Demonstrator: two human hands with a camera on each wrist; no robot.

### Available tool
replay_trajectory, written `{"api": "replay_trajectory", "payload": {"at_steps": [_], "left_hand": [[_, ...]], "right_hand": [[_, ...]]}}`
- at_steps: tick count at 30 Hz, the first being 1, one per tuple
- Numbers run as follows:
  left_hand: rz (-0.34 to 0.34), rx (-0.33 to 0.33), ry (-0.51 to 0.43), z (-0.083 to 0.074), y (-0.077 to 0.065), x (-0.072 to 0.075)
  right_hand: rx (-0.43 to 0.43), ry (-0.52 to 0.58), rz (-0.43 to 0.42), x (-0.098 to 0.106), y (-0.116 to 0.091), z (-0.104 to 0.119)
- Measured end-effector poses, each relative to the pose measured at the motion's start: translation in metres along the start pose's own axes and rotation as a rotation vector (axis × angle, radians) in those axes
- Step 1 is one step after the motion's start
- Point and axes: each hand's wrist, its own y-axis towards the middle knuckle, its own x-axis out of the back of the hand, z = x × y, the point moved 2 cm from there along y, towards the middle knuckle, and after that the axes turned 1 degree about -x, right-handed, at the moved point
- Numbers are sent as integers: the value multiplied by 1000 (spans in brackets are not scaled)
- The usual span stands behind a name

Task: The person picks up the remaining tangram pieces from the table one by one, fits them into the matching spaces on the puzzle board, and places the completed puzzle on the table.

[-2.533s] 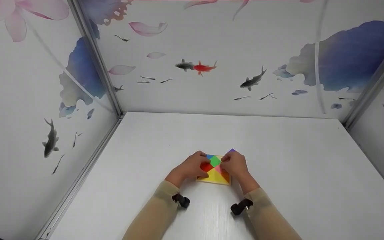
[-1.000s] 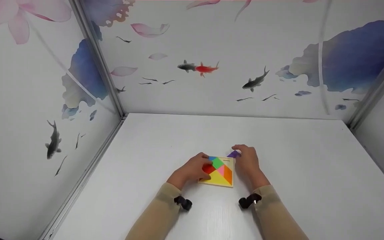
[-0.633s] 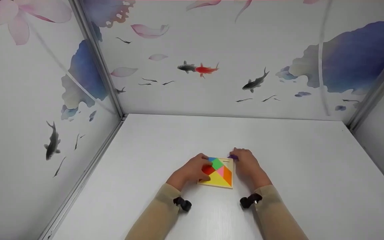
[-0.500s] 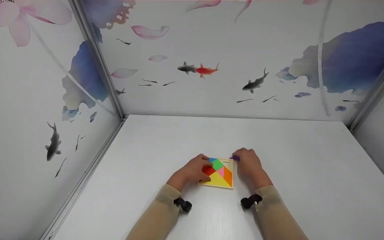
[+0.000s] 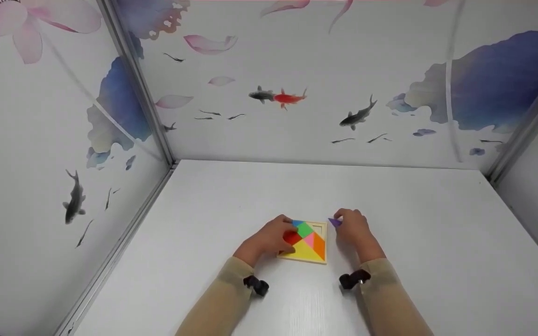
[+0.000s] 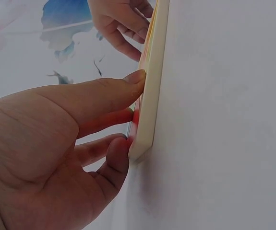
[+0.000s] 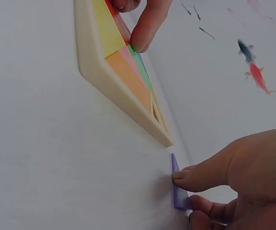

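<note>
A square wooden tangram tray lies flat on the table, with yellow, red, green, pink, orange and blue pieces in it. Its far right corner shows a bare recess. My left hand grips the tray's left side, thumb near the front edge and fingers over the pieces; in the left wrist view the thumb presses on the rim. Just right of the tray's far right corner, my right hand pinches a purple triangle piece between thumb and fingers. In the right wrist view the purple triangle stands tilted on edge, apart from the tray.
The white table has walls painted with fish and lotus around it. A metal corner post rises at the left. Each wrist bears a small black camera, such as the left one.
My right hand has moved from over the tray to its right, taking the purple triangle away from the tray's far corner. My left hand keeps its hold on the tray.
</note>
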Motion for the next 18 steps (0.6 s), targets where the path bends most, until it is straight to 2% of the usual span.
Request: {"api": "replay_trajectory", "payload": {"at_steps": [4, 9, 18], "left_hand": [[0, -4, 16, 1, 0, -1], [0, -32, 44, 2, 0, 0], [4, -43, 51, 5, 2, -1]], "right_hand": [[-5, 33, -12, 2, -3, 0], [-1, 90, -72, 5, -3, -4], [-91, 243, -107, 5, 1, -13]]}}
